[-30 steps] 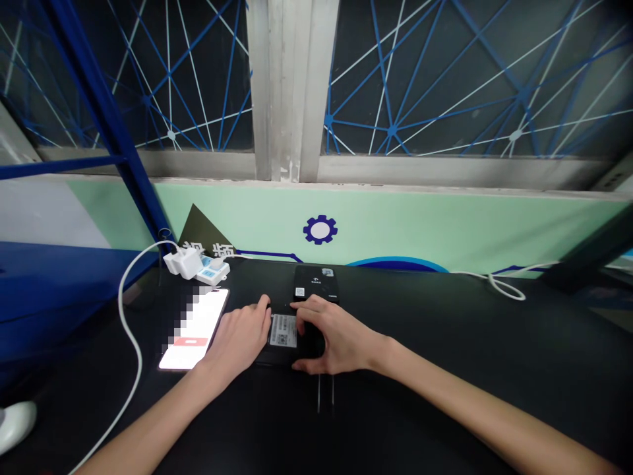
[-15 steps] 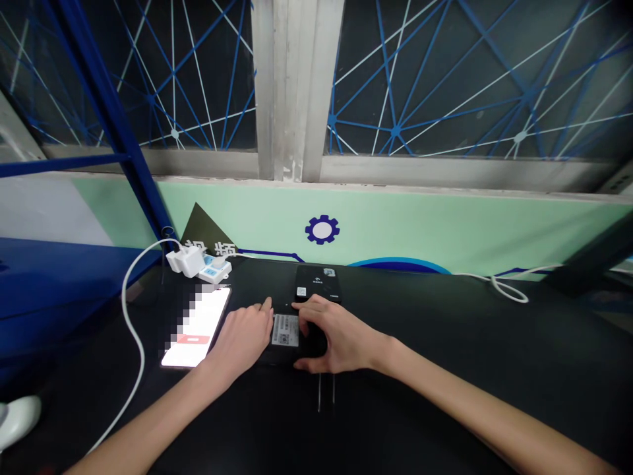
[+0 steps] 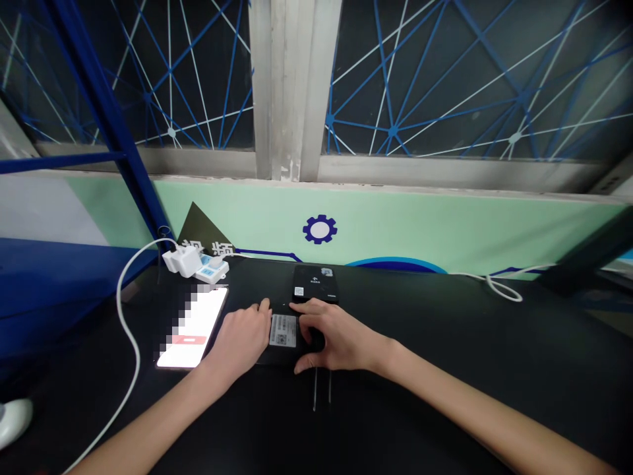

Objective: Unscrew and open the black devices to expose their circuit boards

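Observation:
A flat black device with a white barcode label (image 3: 283, 331) lies on the dark table between my hands. My left hand (image 3: 246, 333) is on its left end, fingers closed along that side, the thumb hidden. From the right, my right hand (image 3: 341, 334) curves around the device, index finger at the far edge and thumb at the near edge. Its lower fingers are bent inward in shadow. Two thin metal prongs (image 3: 315, 392) stick out toward me from below the right hand; what they belong to is hidden. Just beyond sits a black box (image 3: 315, 282) with pale print.
A phone with a lit screen (image 3: 205, 323) lies left of my left hand. Behind it stand a white power strip (image 3: 213, 270) and charger (image 3: 182, 261), with a white cable (image 3: 132, 343) looping toward me. A white rounded object (image 3: 14, 421) is at the left edge; another cable (image 3: 502, 290) lies back right.
The whole view has shifted slightly, so things appear a little further left. Both hands keep nearly the same pose on the labelled device; nothing has been let go.

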`<state>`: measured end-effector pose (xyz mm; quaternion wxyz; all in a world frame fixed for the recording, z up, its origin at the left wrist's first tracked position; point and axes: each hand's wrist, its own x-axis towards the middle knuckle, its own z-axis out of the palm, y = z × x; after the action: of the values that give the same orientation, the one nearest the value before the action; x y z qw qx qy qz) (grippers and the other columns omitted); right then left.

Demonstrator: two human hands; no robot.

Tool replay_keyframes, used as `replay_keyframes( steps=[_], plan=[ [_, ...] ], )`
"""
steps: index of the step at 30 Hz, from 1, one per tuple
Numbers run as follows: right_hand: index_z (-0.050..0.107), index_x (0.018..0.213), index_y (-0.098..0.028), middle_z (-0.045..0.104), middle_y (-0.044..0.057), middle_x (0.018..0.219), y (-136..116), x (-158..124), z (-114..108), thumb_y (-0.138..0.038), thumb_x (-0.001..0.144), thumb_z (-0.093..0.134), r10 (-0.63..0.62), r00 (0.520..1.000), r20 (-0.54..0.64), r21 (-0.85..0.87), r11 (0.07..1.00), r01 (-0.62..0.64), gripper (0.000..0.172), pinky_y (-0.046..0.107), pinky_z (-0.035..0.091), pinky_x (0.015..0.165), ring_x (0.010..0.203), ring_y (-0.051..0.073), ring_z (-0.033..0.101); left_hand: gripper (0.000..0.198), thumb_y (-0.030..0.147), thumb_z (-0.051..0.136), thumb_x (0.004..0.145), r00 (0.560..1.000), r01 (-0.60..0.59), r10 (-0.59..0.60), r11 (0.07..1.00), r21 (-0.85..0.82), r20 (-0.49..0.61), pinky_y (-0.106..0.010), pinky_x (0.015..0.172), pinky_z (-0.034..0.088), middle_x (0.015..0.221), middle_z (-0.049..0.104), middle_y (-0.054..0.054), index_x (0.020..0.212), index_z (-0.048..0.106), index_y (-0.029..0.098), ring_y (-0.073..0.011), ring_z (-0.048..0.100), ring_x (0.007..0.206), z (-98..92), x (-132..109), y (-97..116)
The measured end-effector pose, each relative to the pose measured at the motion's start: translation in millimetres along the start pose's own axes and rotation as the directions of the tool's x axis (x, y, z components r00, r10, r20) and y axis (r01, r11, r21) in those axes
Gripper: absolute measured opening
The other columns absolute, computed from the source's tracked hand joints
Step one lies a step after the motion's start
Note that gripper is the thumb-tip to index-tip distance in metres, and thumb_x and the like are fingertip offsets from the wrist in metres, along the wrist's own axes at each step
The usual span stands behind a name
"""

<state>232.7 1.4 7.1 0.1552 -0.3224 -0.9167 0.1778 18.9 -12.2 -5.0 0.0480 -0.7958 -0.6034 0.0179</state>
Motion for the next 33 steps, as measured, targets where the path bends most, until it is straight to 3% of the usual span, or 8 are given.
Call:
replay_keyframes(
  steps=[7,11,14,18,25,33],
  plan=[
    [0.057,0.068,-0.019,0.058,0.017,0.139,0.5,0.6,-2.3,-0.061,0.064,0.082,-0.017,1.0,-0.014,0.012,1.0,0.017,0.049,0.046,0.051,0.095,0.12,0.034,0.059,0.038,0.029,0.021,0.104,1.0,0.014,-0.014,1.0,-0.001,-0.002,-0.03,0.057,0.046,0.079,0.071,-0.01,0.12,0.053,0.016,-0.0279,0.072,0.071,0.2,0.9,-4.1],
    [0.058,0.075,-0.021,0.067,0.014,0.121,2.6,0.4,-10.8,-0.054,0.073,0.08,-0.065,0.997,-0.044,0.044,0.997,0.067,0.04,0.04,0.051,0.094,0.121,0.029,0.058,0.037,0.028,0.022,0.104,1.0,-0.012,0.012,1.0,0.02,-0.004,-0.031,0.057,0.046,0.077,0.071,-0.01,0.119,0.053,0.016,-0.0296,0.072,0.069,-1.0,0.0,-7.4],
    [0.058,0.078,-0.022,0.069,0.01,0.106,6.5,-0.6,-22.4,-0.047,0.085,0.07,-0.053,0.991,-0.121,-0.01,0.999,0.052,0.029,0.04,0.052,0.088,0.107,0.026,0.063,0.036,0.028,0.023,0.104,0.999,-0.042,0.042,0.999,0.021,0.003,-0.032,0.056,0.045,0.074,0.07,-0.009,0.117,0.054,0.016,-0.0305,0.071,0.068,-3.2,-0.9,-10.6],
    [0.061,0.087,-0.021,0.068,0.006,0.09,13.2,-2.6,-38.4,-0.041,0.084,0.072,0.026,0.989,-0.147,-0.121,0.992,-0.044,0.022,0.043,0.05,0.086,0.087,0.024,0.063,0.035,0.03,0.023,0.104,0.997,-0.07,0.071,0.997,-0.011,0.022,-0.03,0.054,0.042,0.069,0.067,-0.006,0.114,0.055,0.017,-0.0288,0.069,0.063,-6.4,-1.7,-15.0],
    [0.067,0.107,-0.021,0.07,0.007,0.101,15.7,-6.7,-52.0,-0.055,0.075,0.075,0.138,0.99,0.029,-0.181,0.975,-0.13,0.048,0.037,0.051,0.076,0.09,0.026,0.064,0.035,0.033,0.024,0.104,0.997,-0.066,0.07,0.99,-0.123,0.03,-0.031,0.056,0.039,0.073,0.067,-0.005,0.117,0.053,0.019,-0.0282,0.068,0.068,-8.1,-1.3,-21.9],
    [0.062,0.126,-0.021,0.066,0.01,0.118,13.2,-18.4,-40.0,-0.068,0.069,0.073,0.154,0.988,-0.018,-0.241,0.958,-0.154,0.075,0.04,0.053,0.077,0.094,0.031,0.069,0.034,0.036,0.024,0.103,0.997,-0.065,0.074,0.978,-0.199,0.038,-0.031,0.058,0.039,0.077,0.068,-0.006,0.115,0.051,0.021,-0.0288,0.069,0.071,-6.0,-0.8,-25.3]
  ],
)
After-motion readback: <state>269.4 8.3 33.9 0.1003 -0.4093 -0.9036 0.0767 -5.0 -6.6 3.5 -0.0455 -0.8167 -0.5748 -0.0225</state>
